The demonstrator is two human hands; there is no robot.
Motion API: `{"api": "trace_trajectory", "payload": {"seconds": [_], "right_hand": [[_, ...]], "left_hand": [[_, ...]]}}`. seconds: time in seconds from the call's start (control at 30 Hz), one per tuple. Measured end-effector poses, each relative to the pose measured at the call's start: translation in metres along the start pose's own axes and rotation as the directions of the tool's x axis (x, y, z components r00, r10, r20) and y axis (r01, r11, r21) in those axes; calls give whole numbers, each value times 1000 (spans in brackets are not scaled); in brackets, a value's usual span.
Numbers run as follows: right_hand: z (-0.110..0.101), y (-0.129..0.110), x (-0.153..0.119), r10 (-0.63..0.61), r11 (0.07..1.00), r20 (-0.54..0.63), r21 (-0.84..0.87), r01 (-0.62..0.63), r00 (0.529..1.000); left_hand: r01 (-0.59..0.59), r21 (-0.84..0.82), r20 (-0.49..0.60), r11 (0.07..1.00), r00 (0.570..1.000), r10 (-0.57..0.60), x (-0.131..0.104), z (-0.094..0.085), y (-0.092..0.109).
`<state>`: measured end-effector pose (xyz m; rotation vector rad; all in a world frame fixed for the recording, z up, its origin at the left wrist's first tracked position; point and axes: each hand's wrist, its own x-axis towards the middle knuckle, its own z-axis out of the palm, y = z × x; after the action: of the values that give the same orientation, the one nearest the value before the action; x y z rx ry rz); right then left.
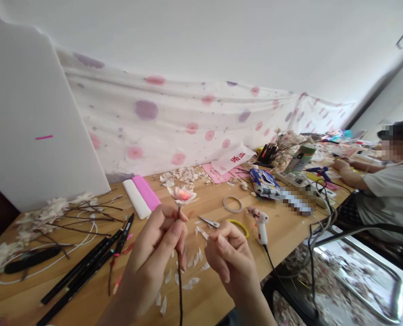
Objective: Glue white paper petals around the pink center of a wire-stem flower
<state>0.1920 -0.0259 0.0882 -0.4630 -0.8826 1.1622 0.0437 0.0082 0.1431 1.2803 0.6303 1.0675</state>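
My left hand [157,249] is closed around the dark, thin stem [180,285] of an artificial flower, which stands upright. The flower head [182,194] has pale petals and a glowing pink centre, just above my fingertips. To the right, my right hand [231,253] is closed in a pinch; its fingers hide what is between them. A white petal [201,232] shows right at those fingertips, and I cannot tell whether it is held or lies on the table. Scissors [213,223] with yellow handles lie partly behind this hand. Loose petals [191,284] are scattered below, between both hands.
A white glue gun [261,228] with a black cable stands right, near a ring of tape [233,204]. Black rods [82,267] and flower branches [51,215] lie left. Pink and white rolls [146,192] lie behind. A co-worker [391,190] sits far right.
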Motion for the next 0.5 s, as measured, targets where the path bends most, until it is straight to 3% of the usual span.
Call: {"api": "trace_trajectory", "payload": {"seconds": [0.13,0.23,0.33,0.37,0.4,0.43,0.5], "right_hand": [[-27,-9,-13,-88,968,-17,-238,82,996],[-56,-34,-26,-196,863,-197,-499,74,961],[-91,-69,-36,-385,733,-436,-680,-18,813],[-104,-80,-39,-459,716,-493,-698,-20,739],[-117,-91,-42,-553,678,-542,-734,-37,633],[-130,-101,-45,-619,613,-560,-783,-107,550],[-158,-114,-53,-652,548,-589,-802,-240,478]], "left_hand": [[9,45,6,999,1000,-9,2,-3,-2],[-48,47,84,998,996,44,4,-5,-6],[-86,84,135,993,988,74,6,-7,-10],[-104,114,131,988,987,89,7,-7,-10],[-133,152,119,979,986,116,8,-6,-11],[-171,196,100,966,983,154,9,-6,-11],[-245,291,51,925,969,241,12,-6,-13]]}}
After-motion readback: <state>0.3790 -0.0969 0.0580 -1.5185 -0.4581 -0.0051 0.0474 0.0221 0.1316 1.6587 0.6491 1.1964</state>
